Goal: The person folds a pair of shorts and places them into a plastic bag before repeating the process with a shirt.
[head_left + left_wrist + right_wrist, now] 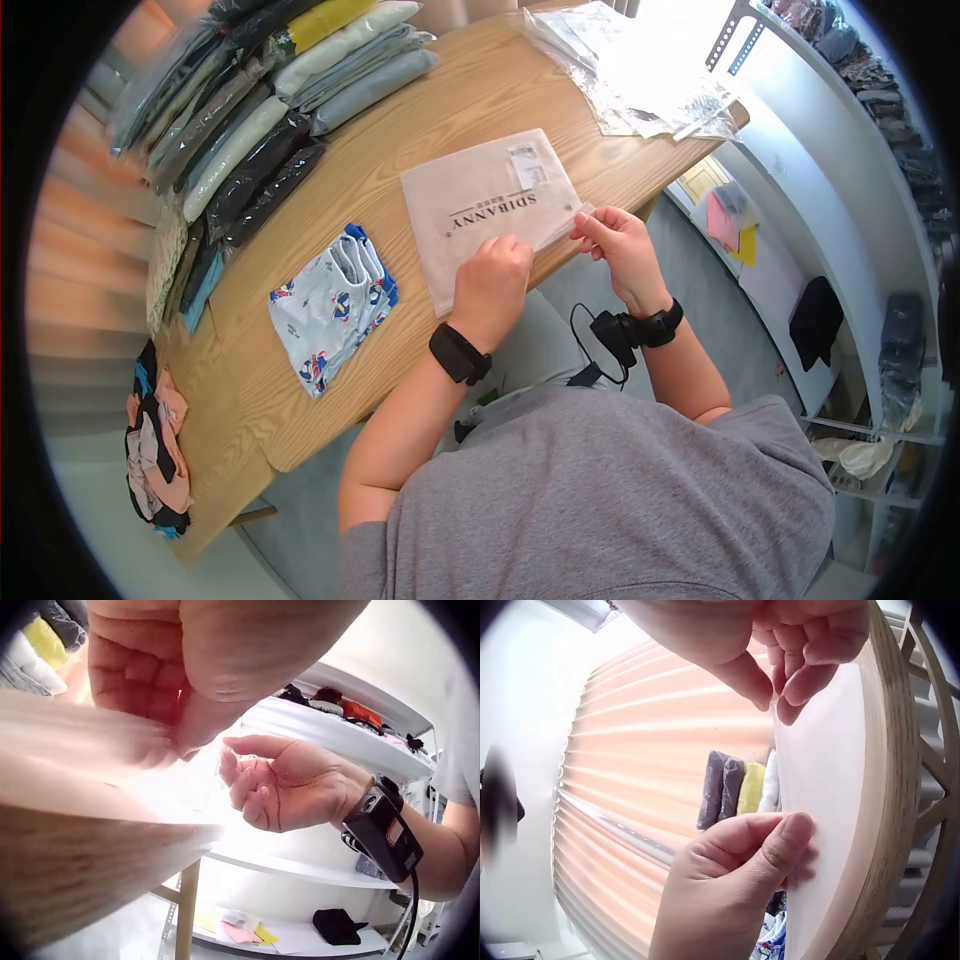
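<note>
A frosted plastic garment bag (425, 190) with dark SDIBANNY lettering and a white label (530, 167) lies at the table's near edge. My left hand (495, 278) pinches its near edge; in the right wrist view the left thumb (789, 838) is on one side and other fingers show blurred through the film. At the bag's right corner, my right hand (622, 245) pinches the edge between thumb and forefinger, its other fingers curled. Left of the bag lies folded light-blue clothing (335, 305) with blue and red printed figures.
Bagged garments (250, 110) are stacked at the back left. Clear plastic bags (640, 70) lie at the far right of the wooden table (370, 190). A pile of pink and black clothes (158, 450) sits at the left end. White shelves (800, 200) stand to the right.
</note>
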A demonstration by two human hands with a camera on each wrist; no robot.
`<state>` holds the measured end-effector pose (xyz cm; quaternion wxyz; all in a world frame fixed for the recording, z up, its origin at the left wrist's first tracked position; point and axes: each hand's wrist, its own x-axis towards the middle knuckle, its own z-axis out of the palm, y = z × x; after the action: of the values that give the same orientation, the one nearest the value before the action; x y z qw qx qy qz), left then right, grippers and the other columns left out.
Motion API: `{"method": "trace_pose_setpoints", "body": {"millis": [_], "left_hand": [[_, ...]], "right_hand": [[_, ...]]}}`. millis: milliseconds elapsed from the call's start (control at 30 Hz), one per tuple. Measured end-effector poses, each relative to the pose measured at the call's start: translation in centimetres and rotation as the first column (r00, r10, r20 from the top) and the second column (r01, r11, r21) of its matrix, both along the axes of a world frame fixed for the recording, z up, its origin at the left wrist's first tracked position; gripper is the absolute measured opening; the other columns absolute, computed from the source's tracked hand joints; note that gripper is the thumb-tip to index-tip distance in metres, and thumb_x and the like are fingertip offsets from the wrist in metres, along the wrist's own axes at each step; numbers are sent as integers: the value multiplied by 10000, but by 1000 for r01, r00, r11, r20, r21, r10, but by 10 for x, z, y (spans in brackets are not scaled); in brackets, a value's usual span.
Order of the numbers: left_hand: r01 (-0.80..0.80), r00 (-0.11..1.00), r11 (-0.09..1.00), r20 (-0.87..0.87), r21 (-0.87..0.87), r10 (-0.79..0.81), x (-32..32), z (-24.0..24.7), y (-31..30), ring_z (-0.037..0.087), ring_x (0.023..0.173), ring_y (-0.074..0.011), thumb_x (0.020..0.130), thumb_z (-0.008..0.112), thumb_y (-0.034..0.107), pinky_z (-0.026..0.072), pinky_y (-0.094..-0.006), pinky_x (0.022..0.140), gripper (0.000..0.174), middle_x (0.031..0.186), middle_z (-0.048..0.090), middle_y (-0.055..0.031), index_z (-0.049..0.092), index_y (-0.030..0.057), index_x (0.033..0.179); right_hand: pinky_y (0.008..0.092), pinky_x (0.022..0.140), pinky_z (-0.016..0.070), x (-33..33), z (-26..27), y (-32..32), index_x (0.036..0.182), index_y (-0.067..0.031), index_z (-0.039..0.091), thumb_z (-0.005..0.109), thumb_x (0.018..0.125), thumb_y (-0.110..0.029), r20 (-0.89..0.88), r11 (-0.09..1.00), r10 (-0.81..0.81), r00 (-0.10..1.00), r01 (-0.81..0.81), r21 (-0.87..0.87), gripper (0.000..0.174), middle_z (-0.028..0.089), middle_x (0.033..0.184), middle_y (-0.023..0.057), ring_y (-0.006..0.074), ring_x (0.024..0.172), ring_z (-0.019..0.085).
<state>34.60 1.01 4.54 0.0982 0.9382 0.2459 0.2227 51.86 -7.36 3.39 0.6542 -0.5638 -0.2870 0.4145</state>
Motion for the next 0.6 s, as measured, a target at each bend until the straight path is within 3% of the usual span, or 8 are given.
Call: {"method": "trace_pose_setpoints", "body": {"millis": [233, 300, 333, 400, 433, 500, 600], "left_hand": [[5, 1000, 989, 14, -145, -3, 0, 3, 6, 592, 744, -297, 813, 613, 145, 480, -385, 659, 143, 787, 613, -123, 641, 9, 779], [47, 993, 905, 121, -423, 5, -2, 4, 10, 601, 668, -263, 813, 630, 146, 479, -340, 630, 160, 748, 627, -131, 666, -9, 831], [48, 993, 904, 118, -424, 3, 0, 5, 11, 601, 668, -263, 813, 630, 146, 479, -340, 630, 160, 748, 627, -131, 666, -9, 831], [56, 964, 755, 232, -653, 128, 3, 7, 11, 610, 645, -262, 816, 629, 150, 461, -341, 608, 191, 706, 638, -169, 667, -36, 800], [58, 964, 755, 232, -653, 127, 3, 6, 12, 610, 645, -262, 816, 629, 150, 461, -341, 608, 191, 706, 638, -169, 667, -36, 800], [58, 957, 622, 220, -781, 187, 4, 4, 14, 590, 635, -105, 849, 650, 130, 475, -232, 603, 163, 687, 640, -55, 681, -30, 850], [50, 954, 567, 207, -822, 216, 3, 11, 13, 584, 639, -80, 843, 666, 126, 475, -214, 605, 161, 712, 650, -38, 681, -34, 841]], "right_hand": [[182, 568, 386, -4, -1, 9, 819, -28, 622, 631, 867, -191, -9, 995, -85, 996, 85, -45, 170, 634, 738, 23, 44, 622, 514], [183, 577, 389, -1, 0, 9, 853, -29, 619, 614, 881, -206, -13, 996, -57, 998, 56, -73, 179, 632, 746, 19, 39, 628, 514], [183, 577, 389, -2, 2, 8, 853, -29, 619, 614, 881, -206, -17, 996, -59, 998, 58, -74, 179, 632, 746, 19, 39, 628, 514], [174, 568, 378, -6, 8, 7, 896, -40, 613, 586, 900, -205, -109, 1000, 1, 994, 0, 11, 167, 638, 789, 15, 38, 647, 531], [174, 568, 378, -9, 7, 6, 896, -40, 613, 586, 900, -205, -109, 1000, -1, 994, 2, 11, 167, 638, 789, 15, 38, 647, 531], [188, 592, 398, -14, 7, 3, 925, -31, 606, 571, 908, -192, -2, 999, 40, 999, -40, 28, 165, 643, 809, 22, 51, 661, 538], [198, 607, 407, -15, 7, 1, 933, -27, 608, 581, 905, -196, 76, 998, 37, 996, -41, 56, 173, 646, 811, 23, 57, 673, 542]]}}
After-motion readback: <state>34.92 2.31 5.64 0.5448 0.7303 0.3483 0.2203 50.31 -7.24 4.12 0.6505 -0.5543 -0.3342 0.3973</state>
